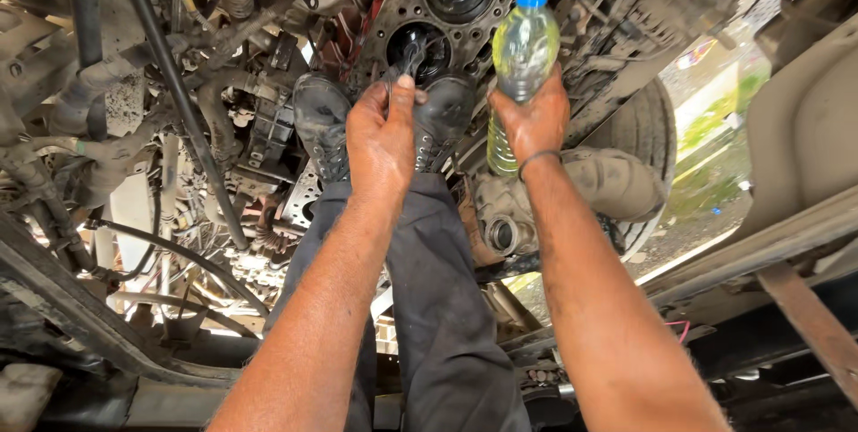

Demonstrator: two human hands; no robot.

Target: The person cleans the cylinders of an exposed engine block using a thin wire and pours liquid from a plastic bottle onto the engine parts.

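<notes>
Your left hand (382, 142) is stretched straight out, fingers pinched on a small dark part (413, 55) at the engine block's lower bore (420, 50). Right hand (531, 119) is wrapped around a clear blue-capped bottle (522, 57), held upright beside it, boots (322, 119) planted just below.

A black engine block face (420, 3) with two round bores and a ring of bolt holes fills the top centre. Grimy hoses (98, 83) and a dark rod (179, 101) crowd the left side. Two black boots (323, 124) rest below the block. A greasy housing (617, 184), perhaps a gearbox, sits right of centre.
</notes>
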